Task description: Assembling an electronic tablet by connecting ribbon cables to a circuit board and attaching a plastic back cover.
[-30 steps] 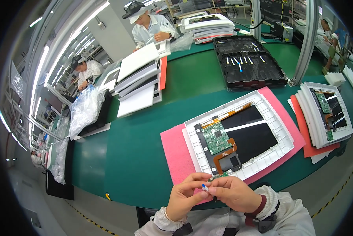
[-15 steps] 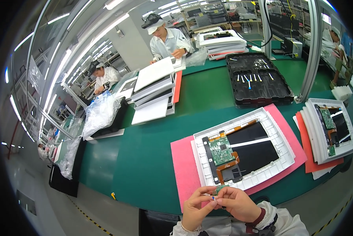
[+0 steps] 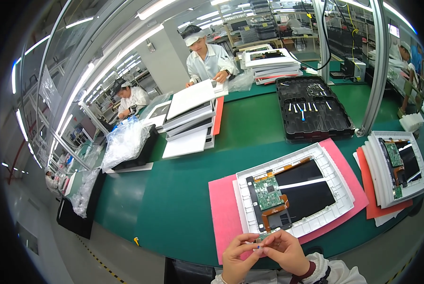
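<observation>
Above the near edge of a white plastic housing (image 3: 343, 187), my left hand (image 3: 239, 259) and my right hand (image 3: 287, 254) meet fingertip to fingertip. Both pinch a small blue-and-white piece (image 3: 258, 247), mostly hidden by the fingers; its exact kind is not clear. Inside the housing are a green circuit board (image 3: 267, 193), orange flex cables (image 3: 274, 214) and a black panel (image 3: 311, 194) crossed by a white strip. A small green board (image 3: 264, 235) shows just beyond my fingertips. Beneath the housing lies a pink foam sheet (image 3: 222, 213).
A black tray (image 3: 316, 125) holds several short white flat cables. On the right another housing (image 3: 417, 184) rests on foam sheets. Stacked white panels (image 3: 188, 144) stand far left of centre, near a plastic-bagged bundle (image 3: 126, 144). A co-worker (image 3: 211, 66) works across the table; a metal post (image 3: 376, 71) rises at right.
The view has tilted slightly, so the table sits lower in the picture. My hands stay together at the small piece, with only slight finger movement.
</observation>
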A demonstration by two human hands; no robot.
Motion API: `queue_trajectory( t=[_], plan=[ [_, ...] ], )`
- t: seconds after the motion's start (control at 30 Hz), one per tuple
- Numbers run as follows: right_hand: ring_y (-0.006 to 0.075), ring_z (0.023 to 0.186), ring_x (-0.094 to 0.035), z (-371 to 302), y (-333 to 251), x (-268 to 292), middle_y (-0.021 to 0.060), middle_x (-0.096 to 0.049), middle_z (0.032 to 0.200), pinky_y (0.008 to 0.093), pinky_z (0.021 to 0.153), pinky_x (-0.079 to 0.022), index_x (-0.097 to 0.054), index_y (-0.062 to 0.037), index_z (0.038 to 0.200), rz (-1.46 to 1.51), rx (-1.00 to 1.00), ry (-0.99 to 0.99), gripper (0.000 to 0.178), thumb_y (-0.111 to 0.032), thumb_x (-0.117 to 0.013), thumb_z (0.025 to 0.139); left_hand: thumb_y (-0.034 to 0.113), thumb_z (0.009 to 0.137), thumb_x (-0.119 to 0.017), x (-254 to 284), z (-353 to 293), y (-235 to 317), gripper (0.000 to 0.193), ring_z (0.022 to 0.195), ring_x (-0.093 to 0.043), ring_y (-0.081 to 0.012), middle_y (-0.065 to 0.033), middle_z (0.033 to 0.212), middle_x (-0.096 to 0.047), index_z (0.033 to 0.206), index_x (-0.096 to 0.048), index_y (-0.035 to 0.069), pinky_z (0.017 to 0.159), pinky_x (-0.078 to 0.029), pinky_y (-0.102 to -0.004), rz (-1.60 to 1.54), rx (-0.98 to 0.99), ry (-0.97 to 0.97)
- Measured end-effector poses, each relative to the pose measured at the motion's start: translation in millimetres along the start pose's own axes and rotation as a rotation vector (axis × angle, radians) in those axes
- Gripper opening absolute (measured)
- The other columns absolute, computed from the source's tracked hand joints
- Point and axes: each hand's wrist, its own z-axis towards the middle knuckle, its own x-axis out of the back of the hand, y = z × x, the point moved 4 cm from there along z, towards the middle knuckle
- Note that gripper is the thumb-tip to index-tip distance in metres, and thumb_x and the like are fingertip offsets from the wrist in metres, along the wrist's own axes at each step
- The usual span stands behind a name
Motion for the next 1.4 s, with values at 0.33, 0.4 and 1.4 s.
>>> queue_trajectory(
  t=[0.33,0.4,1.4],
  plan=[
    [0.02,0.085,-0.067,-2.2,-29.7,-8.5,0.0126,-0.067,0.092,0.0305,0.074,-0.054,-0.062,0.0,0.094,-0.758,0.472,0.023,0.021,0.002,-0.075,0.077,-0.003,0.085,-0.064,-3.1,0.3,-3.7,0.009,0.105,-0.057,-0.0219,-0.0136,0.121,-0.053,0.094,-0.066,-0.005,0.092,-0.046,-0.0335,-0.18,0.124,0.026],
    [0.0229,0.081,-0.069,0.1,-31.2,-7.6,0.0129,-0.069,0.089,0.0315,0.072,-0.055,-0.064,-0.0012,0.091,-0.817,0.582,0.016,0.022,0.002,-0.076,0.073,-0.002,0.085,-0.065,-3.3,2.4,-9.1,0.009,0.105,-0.056,-0.0217,-0.0135,0.121,-0.053,0.093,-0.066,-0.005,0.093,-0.045,-0.0331,-0.213,0.174,0.017],
    [0.0217,0.078,-0.067,-18.2,-48.2,51.8,0.0123,-0.068,0.086,0.0282,0.069,-0.051,-0.067,0.0017,0.089,-0.818,0.637,0.416,0.015,0.007,-0.069,0.075,0.004,0.086,-0.063,34.3,-0.7,-31.2,0.048,0.11,-0.056,-0.0258,-0.0185,0.131,-0.05,0.131,-0.049,-0.003,0.093,-0.048,-0.034,0.64,0.096,-0.056]
  ],
)
